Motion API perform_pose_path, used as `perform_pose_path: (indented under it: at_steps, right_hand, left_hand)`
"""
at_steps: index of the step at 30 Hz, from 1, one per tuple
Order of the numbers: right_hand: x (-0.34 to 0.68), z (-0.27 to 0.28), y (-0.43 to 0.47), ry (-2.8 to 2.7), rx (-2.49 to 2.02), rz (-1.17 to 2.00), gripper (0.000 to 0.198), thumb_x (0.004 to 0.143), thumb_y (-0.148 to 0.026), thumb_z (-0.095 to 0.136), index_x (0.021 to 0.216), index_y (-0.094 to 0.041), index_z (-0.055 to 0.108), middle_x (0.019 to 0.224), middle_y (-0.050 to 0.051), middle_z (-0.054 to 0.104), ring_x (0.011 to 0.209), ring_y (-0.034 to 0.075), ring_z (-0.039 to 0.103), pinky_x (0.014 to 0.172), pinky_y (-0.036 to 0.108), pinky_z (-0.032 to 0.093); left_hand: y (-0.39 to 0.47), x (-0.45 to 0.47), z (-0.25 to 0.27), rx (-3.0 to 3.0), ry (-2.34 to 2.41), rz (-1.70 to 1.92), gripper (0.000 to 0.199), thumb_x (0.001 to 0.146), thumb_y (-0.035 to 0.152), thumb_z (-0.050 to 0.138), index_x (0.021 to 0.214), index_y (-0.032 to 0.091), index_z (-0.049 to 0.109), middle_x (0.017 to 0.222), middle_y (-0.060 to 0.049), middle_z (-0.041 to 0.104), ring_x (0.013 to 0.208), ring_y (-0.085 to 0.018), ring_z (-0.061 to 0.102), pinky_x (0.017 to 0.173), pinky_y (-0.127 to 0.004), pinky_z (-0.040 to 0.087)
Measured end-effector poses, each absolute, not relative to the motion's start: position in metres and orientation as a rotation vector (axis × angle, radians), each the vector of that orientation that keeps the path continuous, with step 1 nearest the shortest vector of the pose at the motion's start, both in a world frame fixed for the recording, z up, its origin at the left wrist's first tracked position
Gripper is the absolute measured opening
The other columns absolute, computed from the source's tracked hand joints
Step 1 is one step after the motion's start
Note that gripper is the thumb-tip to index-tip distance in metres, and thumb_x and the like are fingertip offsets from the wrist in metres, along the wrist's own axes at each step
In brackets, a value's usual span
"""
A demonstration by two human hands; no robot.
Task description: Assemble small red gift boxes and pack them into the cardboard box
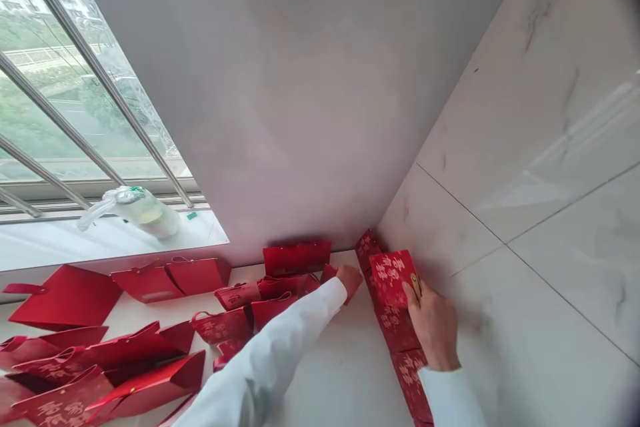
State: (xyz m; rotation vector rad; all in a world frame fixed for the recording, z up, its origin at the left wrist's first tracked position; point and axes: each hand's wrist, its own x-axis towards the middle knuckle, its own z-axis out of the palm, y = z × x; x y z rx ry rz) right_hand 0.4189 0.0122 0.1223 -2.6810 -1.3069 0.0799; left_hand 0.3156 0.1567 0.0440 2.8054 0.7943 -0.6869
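My right hand (435,327) is closed on a small red gift box (393,278) with pale lettering and a gold-coloured piece at its edge, under my thumb. It is held above a row of similar red boxes (406,365) along the tiled wall. To the left, my left hand (350,279) is closed at the edge of a red gift bag (328,273); its fingertips are partly hidden. Just behind that hand stands a wide red bag (297,258) against the grey wall. More red bags (225,325) stand beside my left forearm, which covers part of them.
Many red bags (145,377) fill the left of the white surface (345,373). A tied plastic bag (145,212) with something pale inside sits on the window sill (200,230), by metal bars (107,90). A grey wall and marbled tiles (550,227) meet in the corner.
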Motion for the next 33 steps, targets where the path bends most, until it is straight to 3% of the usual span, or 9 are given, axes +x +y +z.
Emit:
perform_pose_path:
  at_steps: [4, 8, 11, 15, 18, 23, 27, 30, 33]
  right_hand:
    - [0.424, 0.082, 0.106, -1.433, -2.660, 0.202, 0.029, 0.093, -0.034, 0.039, 0.099, -0.017, 0.062, 0.089, 0.011, 0.070, 0.083, 0.022, 0.067, 0.066, 0.027, 0.044]
    - [0.412, 0.035, 0.163, -1.473, -2.687, 0.256, 0.026, 0.091, -0.027, 0.044, 0.102, -0.013, 0.063, 0.097, 0.017, 0.069, 0.090, 0.022, 0.067, 0.072, 0.028, 0.046]
    - [0.397, 0.020, 0.167, -1.474, -2.730, 0.278, 0.028, 0.090, -0.023, 0.044, 0.104, -0.008, 0.062, 0.093, 0.020, 0.069, 0.089, 0.026, 0.067, 0.071, 0.031, 0.048]
    - [0.388, 0.025, 0.142, -1.555, -2.678, 0.213, 0.056, 0.092, -0.040, 0.033, 0.127, 0.002, 0.044, 0.102, 0.029, 0.062, 0.092, 0.036, 0.064, 0.070, 0.045, 0.048]
    - [0.395, 0.028, 0.131, -1.619, -2.430, -0.047, 0.068, 0.087, -0.052, 0.031, 0.129, 0.000, 0.045, 0.106, 0.033, 0.058, 0.100, 0.039, 0.058, 0.074, 0.048, 0.045]
    - [0.356, 0.044, 0.135, -1.772, -2.041, 0.108, 0.037, 0.079, -0.051, 0.036, 0.100, -0.034, 0.061, 0.089, 0.020, 0.066, 0.077, 0.032, 0.060, 0.063, 0.046, 0.041]
    - [0.233, 0.085, 0.132, -1.980, -1.665, 0.478, 0.029, 0.078, -0.046, 0.043, 0.091, -0.030, 0.062, 0.096, 0.007, 0.069, 0.080, 0.026, 0.063, 0.073, 0.040, 0.046]
    - [0.112, 0.105, 0.119, -2.264, -1.192, 0.767, 0.027, 0.087, -0.035, 0.040, 0.095, -0.023, 0.063, 0.100, 0.005, 0.068, 0.087, 0.020, 0.063, 0.081, 0.035, 0.048]
    - [0.006, 0.103, 0.102, -2.534, -0.938, 0.750, 0.021, 0.086, -0.029, 0.048, 0.099, -0.023, 0.063, 0.104, 0.004, 0.065, 0.095, 0.022, 0.061, 0.078, 0.034, 0.050]
  left_hand:
    - [0.148, 0.291, 0.032, 2.802, 0.758, -0.707, 0.018, 0.088, 0.020, 0.056, 0.104, 0.012, 0.061, 0.106, -0.007, 0.063, 0.097, -0.020, 0.060, 0.080, -0.039, 0.052]
    - [0.135, 0.274, 0.032, 2.811, 0.759, -0.589, 0.021, 0.085, 0.009, 0.051, 0.098, 0.014, 0.067, 0.097, -0.015, 0.066, 0.096, -0.030, 0.061, 0.078, -0.047, 0.048]
    - [0.119, 0.259, 0.048, 2.794, 0.780, -0.450, 0.034, 0.084, 0.018, 0.055, 0.116, 0.022, 0.060, 0.109, -0.017, 0.063, 0.107, -0.035, 0.055, 0.084, -0.051, 0.042]
    - [0.106, 0.201, 0.090, 2.785, 0.820, -0.031, 0.036, 0.089, 0.028, 0.049, 0.125, 0.025, 0.050, 0.114, -0.011, 0.059, 0.106, -0.027, 0.053, 0.082, -0.040, 0.044]
    - [0.108, 0.110, 0.126, 2.713, 1.045, 0.208, 0.029, 0.090, 0.030, 0.049, 0.119, 0.024, 0.054, 0.106, -0.007, 0.061, 0.098, -0.020, 0.056, 0.078, -0.033, 0.045]
    - [0.094, -0.097, 0.156, 2.140, 2.134, -0.068, 0.038, 0.088, 0.007, 0.041, 0.116, 0.027, 0.056, 0.108, -0.004, 0.060, 0.102, -0.017, 0.055, 0.083, -0.027, 0.042]
    - [0.065, -0.228, 0.143, 1.828, 2.407, -0.180, 0.028, 0.085, 0.005, 0.042, 0.099, 0.017, 0.062, 0.096, -0.009, 0.060, 0.093, -0.020, 0.057, 0.078, -0.029, 0.045]
    - [0.050, -0.283, 0.122, 1.748, 2.441, -0.184, 0.035, 0.080, 0.001, 0.045, 0.107, 0.018, 0.059, 0.105, -0.010, 0.058, 0.101, -0.021, 0.055, 0.082, -0.030, 0.044]
    - [0.053, -0.308, 0.101, 1.807, 2.347, -0.153, 0.038, 0.079, 0.002, 0.050, 0.111, 0.022, 0.057, 0.115, -0.008, 0.055, 0.109, -0.020, 0.051, 0.087, -0.028, 0.042]
